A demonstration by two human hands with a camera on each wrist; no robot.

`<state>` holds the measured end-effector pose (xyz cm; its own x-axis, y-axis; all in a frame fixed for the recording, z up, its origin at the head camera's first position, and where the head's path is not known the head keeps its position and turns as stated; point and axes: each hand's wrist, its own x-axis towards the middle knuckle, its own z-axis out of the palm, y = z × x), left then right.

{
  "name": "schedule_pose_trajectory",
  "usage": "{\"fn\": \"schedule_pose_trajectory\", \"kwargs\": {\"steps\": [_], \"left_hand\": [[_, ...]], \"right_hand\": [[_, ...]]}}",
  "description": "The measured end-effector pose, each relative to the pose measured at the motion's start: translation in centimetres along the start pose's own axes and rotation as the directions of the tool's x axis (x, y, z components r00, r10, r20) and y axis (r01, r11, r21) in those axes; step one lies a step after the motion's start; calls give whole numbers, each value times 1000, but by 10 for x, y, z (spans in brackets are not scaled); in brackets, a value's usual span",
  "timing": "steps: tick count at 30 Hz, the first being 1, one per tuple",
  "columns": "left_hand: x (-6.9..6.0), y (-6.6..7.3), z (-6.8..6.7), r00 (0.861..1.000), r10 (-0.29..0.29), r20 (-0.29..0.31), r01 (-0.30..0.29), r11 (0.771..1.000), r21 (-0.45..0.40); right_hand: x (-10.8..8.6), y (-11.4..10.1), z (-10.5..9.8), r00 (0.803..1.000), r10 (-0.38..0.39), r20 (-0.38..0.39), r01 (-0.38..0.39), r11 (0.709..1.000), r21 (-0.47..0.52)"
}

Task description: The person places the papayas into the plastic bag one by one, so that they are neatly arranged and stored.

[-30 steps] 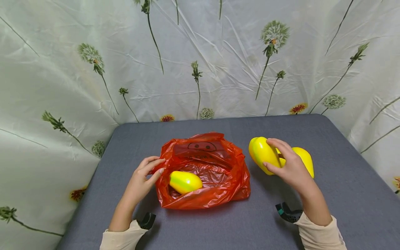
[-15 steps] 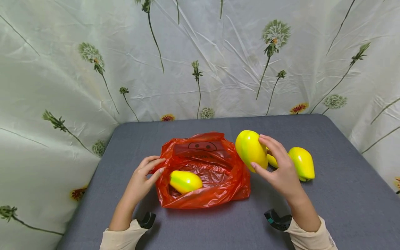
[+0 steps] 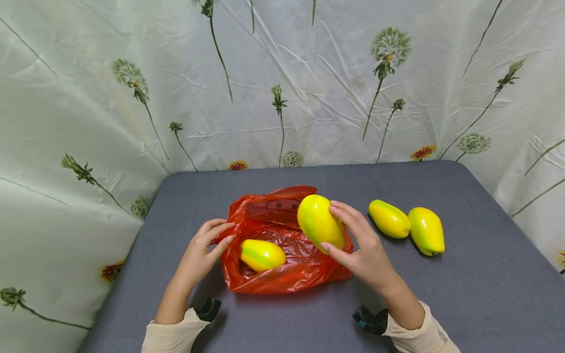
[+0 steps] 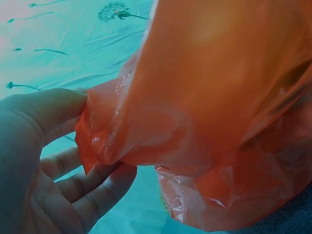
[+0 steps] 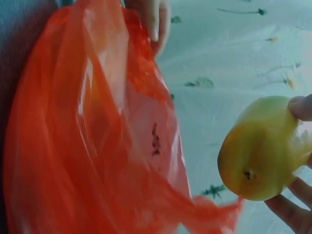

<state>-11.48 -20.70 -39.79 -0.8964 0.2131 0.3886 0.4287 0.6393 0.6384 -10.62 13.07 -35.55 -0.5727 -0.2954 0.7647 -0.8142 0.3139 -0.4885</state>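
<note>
From my end, the change is in the right hand [image 3: 363, 254]: over the last second it travels left from beside the fruits on the table [image 3: 304, 326], bringing the held fruit [image 3: 315, 221] to the right side of the bag's opening. I see thumb and fingers gripping that fruit from its right side; it is raised, and the right wrist view shows a gap between it and the bag's main wall. I cannot tell whether it brushes the loose plastic tip. The left hand [image 3: 202, 252] stays put, pinching the left edge of the red bag [image 3: 284, 283], whose mouth remains spread. By my count that makes 1 fruit inside [image 3: 263, 255], lying toward the left, 1 in hand, and 2 table fruits [image 3: 388, 219], now in full view, side by side at the right. I judge the carry well along, the release not yet done.
</note>
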Motion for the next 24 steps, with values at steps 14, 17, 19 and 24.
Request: {"fn": "schedule_pose_trajectory", "kwargs": {"steps": [14, 17, 19, 24], "left_hand": [[0, 0, 0, 1000, 0, -3, 0, 1000, -7], [0, 0, 0, 1000, 0, -3, 0, 1000, -3], [0, 0, 0, 1000, 0, -4, 0, 1000, -3], [0, 1, 0, 1000, 1, -8, -1, 1000, -1]], "right_hand": [[4, 9, 47, 970, 161, 184, -168, 985, 23], [1, 14, 53, 957, 200, 210, -205, 979, 3], [-1, 18, 56, 947, 226, 229, -232, 973, -5], [-5, 23, 60, 920, 272, 284, -274, 961, -30]]}}
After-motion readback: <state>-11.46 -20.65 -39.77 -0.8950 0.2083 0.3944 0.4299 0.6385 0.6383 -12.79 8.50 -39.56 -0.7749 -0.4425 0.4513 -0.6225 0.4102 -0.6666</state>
